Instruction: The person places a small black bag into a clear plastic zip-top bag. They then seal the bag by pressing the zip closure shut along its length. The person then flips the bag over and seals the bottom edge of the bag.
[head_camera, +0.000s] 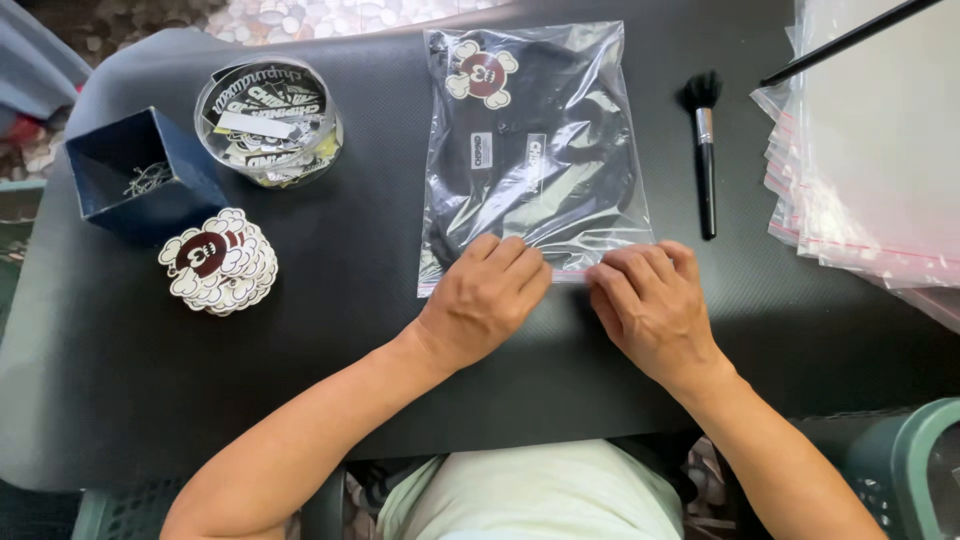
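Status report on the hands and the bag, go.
Left hand and right hand flat on the near edge of the clear bag, fingertips pressing its seal strip. Dark garment inside. Brush lies clear to the right.

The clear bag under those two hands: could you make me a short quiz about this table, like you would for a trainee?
1. True or false: both hands press on the near edge of the clear bag.
2. Which lies right of the bag? A) a black brush B) a blue box C) a round tub
3. Fill in: a stack of cloud-shaped stickers lies just in front of the blue ____.

Key
1. True: left hand and right hand rest on that edge.
2. A, the black brush.
3. box; the stickers lie beside it.
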